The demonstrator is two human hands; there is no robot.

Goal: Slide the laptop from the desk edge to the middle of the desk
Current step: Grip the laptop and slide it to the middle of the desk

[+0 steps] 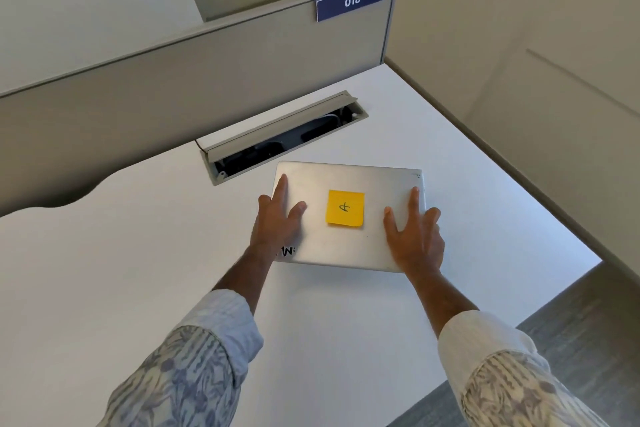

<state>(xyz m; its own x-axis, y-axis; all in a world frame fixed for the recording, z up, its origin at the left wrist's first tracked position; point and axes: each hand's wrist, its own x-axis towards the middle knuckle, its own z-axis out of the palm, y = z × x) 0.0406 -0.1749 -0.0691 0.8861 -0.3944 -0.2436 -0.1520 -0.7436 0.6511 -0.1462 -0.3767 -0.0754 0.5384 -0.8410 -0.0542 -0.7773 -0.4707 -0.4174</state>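
Observation:
A closed silver laptop (346,246) lies flat on the white desk (138,270), with a yellow sticky note (345,208) on its lid. My left hand (277,218) rests flat on the lid's left side, fingers spread, thumb toward the note. On the lid's right side my right hand (415,236) lies flat, its outer fingers curling over the right edge. A sticker at the lid's near left corner is partly hidden by my left wrist.
An open cable tray (284,139) with a raised flap is cut into the desk just beyond the laptop. A grey partition (173,80) with a blue "018" label (351,0) borders the back. The desk's right edge (519,180) drops to the floor.

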